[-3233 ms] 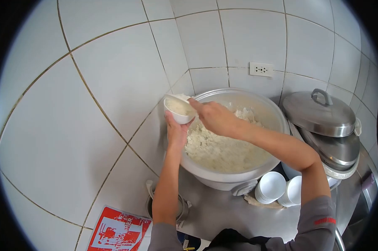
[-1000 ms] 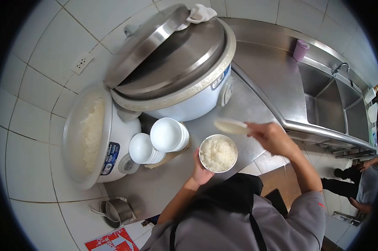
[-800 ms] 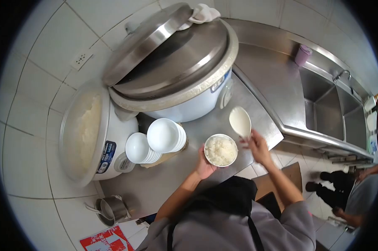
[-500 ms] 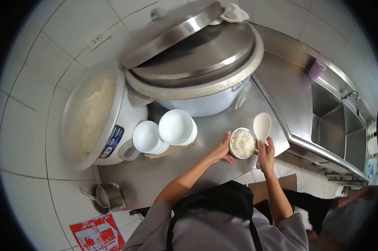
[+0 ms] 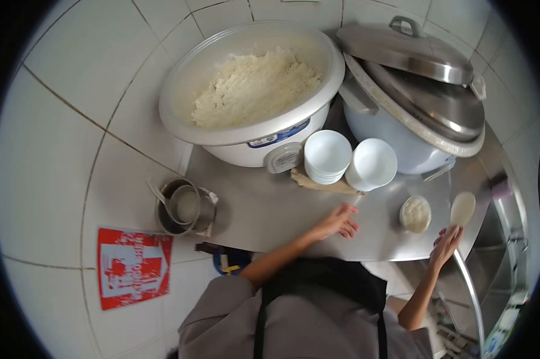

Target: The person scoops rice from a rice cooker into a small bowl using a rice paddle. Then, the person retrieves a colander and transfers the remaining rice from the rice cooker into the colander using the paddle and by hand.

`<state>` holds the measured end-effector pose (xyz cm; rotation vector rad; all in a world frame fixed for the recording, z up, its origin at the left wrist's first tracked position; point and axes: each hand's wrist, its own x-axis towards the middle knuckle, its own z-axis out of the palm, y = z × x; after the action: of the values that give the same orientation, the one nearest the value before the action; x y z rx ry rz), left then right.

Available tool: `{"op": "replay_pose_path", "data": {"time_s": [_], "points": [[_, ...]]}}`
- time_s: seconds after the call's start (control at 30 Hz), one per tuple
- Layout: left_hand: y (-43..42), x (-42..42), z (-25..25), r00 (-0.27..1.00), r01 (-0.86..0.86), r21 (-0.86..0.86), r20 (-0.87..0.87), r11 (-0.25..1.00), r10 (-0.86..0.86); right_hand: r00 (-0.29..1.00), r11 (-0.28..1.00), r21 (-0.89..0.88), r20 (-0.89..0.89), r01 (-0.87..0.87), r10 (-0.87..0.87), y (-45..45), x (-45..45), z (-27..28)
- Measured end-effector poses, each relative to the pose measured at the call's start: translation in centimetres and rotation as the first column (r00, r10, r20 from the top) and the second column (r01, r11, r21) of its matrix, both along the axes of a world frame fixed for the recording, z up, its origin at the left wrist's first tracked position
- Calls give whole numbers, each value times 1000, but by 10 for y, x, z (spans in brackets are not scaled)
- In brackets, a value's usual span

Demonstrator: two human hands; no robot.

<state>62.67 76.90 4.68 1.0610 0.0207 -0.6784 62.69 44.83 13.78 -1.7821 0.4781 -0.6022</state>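
My right hand point(image 5: 446, 244) grips the handle of a pale rice paddle point(image 5: 463, 209), its blade pointing up and away from me. To the left of it, a small white bowl of rice point(image 5: 415, 214) stands on the steel counter point(image 5: 252, 206), touched by neither hand. My left hand point(image 5: 337, 222) hovers over the counter, fingers apart and holding nothing. Just beyond that hand are a stack of white bowls point(image 5: 328, 153) and another white bowl or stack point(image 5: 371, 164), on a brown cloth or board point(image 5: 326, 184).
A large open rice cooker point(image 5: 177, 128) full of cooked rice point(image 5: 258, 90) stands at the back. Right of it is a second cooker point(image 5: 389, 137) under metal lids point(image 5: 407, 51). A metal pot point(image 5: 205, 212) with a ladle sits left. At the right is a sink area with a rail point(image 5: 470, 293).
The rice bowl now stands on the counter, let go by both hands. My left hand has moved left, away from it. The view has swung left, bringing the open cooker into full sight.
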Motion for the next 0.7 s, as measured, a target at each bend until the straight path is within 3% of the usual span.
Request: {"op": "replay_pose_path", "data": {"time_s": [0.07, 0.13, 0.2, 0.27, 0.3, 0.33, 0.47, 0.7], "points": [[44, -23, -4, 984, -159, 8, -75, 987, 159, 996, 995, 92, -83, 41, -34, 16, 8, 2], [82, -43, 11, 978, -158, 66, -124, 985, 166, 999, 993, 111, -20, 38, -36, 9, 12, -18], [104, -62, 14, 979, -195, 48, -57, 980, 198, 1000, 996, 84, 22, 3, -5, 14, 3, -9], [111, -71, 4, 962, -264, 154, -34, 952, 272, 969, 943, 302, -238, 140, -67, 22, -7, 11], [111, -71, 2, 953, -299, 178, -6, 938, 304, 981, 866, 491, -196, 96, 2, 14, -13, 4], [109, -74, 3, 939, -342, 205, 25, 917, 344, 968, 807, 585, -142, -86, 206, 12, -23, 14], [82, -79, 20, 912, -411, 199, 66, 890, 406, 985, 795, 604, -104, -45, 135, -17, -35, -5], [-4, -88, 39, 971, 62, 314, 201, 947, -130, 994, 756, 654, -63, -30, 93, -83, -40, -4]]}}
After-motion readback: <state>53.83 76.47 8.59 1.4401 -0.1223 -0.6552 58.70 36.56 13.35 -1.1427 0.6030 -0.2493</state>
